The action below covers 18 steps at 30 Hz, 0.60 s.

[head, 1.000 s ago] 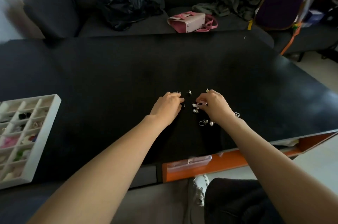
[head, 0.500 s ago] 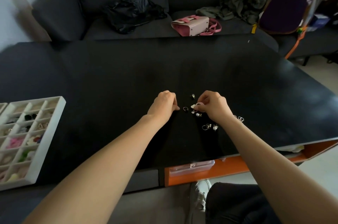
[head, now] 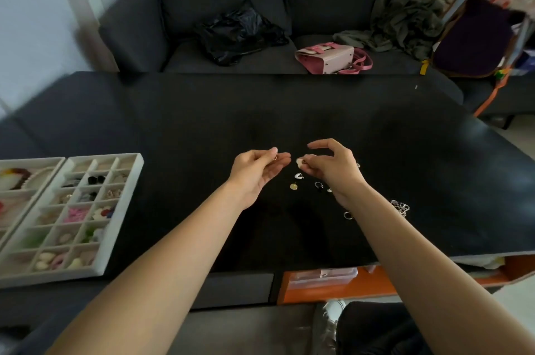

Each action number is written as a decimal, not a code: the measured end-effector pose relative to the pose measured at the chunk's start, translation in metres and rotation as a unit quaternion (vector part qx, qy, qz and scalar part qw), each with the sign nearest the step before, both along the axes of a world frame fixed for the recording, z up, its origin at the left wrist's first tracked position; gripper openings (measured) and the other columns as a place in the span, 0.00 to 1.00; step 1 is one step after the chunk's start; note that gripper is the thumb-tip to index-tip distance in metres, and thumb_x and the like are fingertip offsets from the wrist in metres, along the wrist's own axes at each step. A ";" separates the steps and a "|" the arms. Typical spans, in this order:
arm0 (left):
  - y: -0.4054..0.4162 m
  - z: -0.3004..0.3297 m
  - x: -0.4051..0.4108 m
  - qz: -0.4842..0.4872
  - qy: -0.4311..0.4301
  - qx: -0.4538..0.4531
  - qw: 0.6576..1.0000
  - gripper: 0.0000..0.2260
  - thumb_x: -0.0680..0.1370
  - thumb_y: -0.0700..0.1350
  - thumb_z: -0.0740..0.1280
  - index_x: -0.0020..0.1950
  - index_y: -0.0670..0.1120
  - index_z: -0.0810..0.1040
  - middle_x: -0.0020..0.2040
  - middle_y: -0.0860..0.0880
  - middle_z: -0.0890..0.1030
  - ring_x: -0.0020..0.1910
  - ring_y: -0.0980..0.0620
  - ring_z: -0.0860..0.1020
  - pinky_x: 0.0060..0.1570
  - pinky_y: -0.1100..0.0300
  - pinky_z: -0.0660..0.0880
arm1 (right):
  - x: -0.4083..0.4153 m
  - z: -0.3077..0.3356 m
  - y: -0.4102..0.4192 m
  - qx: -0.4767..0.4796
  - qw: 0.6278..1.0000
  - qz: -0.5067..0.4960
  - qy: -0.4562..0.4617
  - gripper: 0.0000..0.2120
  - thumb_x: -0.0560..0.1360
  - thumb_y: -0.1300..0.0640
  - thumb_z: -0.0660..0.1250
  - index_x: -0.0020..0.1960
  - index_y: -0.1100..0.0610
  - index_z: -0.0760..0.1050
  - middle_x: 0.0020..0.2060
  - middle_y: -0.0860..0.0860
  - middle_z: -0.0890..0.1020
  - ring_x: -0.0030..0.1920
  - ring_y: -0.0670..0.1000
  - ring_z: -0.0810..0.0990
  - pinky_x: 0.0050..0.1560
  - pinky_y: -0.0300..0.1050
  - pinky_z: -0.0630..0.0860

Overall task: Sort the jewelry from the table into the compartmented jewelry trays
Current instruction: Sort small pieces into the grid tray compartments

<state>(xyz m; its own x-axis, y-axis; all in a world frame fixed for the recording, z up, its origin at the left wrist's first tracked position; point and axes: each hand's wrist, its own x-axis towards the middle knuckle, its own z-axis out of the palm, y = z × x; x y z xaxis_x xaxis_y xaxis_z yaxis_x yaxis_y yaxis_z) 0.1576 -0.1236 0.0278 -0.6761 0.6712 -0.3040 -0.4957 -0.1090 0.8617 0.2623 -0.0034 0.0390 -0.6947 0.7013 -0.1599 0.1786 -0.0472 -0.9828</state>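
Both hands are now lifting clear of the black worktop (head: 179, 128), where half a second ago they were resting on it among the loose pieces. Left hand (head: 256, 170) is turning palm-up and pinching a small ring (head: 274, 157) between thumb and forefinger. Right hand (head: 330, 168) is pinching a pale, flat charm (head: 300, 163) at its fingertips, with the forefinger arching above. Remaining jewelry is lying on the worktop below and beside the right hand: a silver heart charm (head: 298, 176), a round gold pendant (head: 293, 186), a silver ring (head: 318, 185) and a silver chain (head: 401, 208) near the right forearm. Two compartmented jewelry trays (head: 95, 269) are sitting at the left edge, well apart from the hands, already holding assorted pieces.
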 end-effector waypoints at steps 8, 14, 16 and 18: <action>-0.100 0.031 -0.032 0.042 -0.031 0.045 0.998 0.06 0.77 0.37 0.65 0.53 0.41 0.79 0.46 0.43 0.84 0.44 0.53 0.84 0.41 0.64 0.79 | -0.046 0.034 -0.095 -0.063 0.990 0.128 0.021 0.08 0.77 0.65 0.63 0.54 0.61 0.78 0.48 0.56 0.83 0.46 0.49 0.83 0.46 0.40 0.80; -0.173 0.034 -0.059 0.075 0.030 0.008 0.997 0.14 0.80 0.33 0.53 0.53 0.40 0.78 0.37 0.48 0.76 0.34 0.57 0.73 0.34 0.67 0.70 | -0.085 0.045 -0.160 -0.125 0.972 0.194 0.044 0.09 0.78 0.66 0.62 0.55 0.65 0.78 0.50 0.58 0.82 0.48 0.49 0.84 0.46 0.38 0.80; -0.192 0.035 -0.065 0.088 0.063 -0.039 0.993 0.16 0.80 0.34 0.50 0.53 0.38 0.78 0.33 0.48 0.70 0.31 0.57 0.67 0.31 0.66 0.64 | -0.096 0.047 -0.179 -0.132 0.966 0.221 0.039 0.09 0.77 0.66 0.63 0.56 0.65 0.78 0.51 0.58 0.82 0.49 0.49 0.83 0.48 0.39 0.80; -0.212 0.037 -0.071 0.083 0.113 -0.092 0.986 0.15 0.81 0.40 0.52 0.56 0.40 0.78 0.33 0.47 0.70 0.31 0.55 0.68 0.34 0.64 0.66 | -0.105 0.047 -0.198 -0.121 0.961 0.247 0.031 0.09 0.75 0.67 0.65 0.54 0.64 0.79 0.50 0.57 0.82 0.49 0.49 0.84 0.47 0.38 0.81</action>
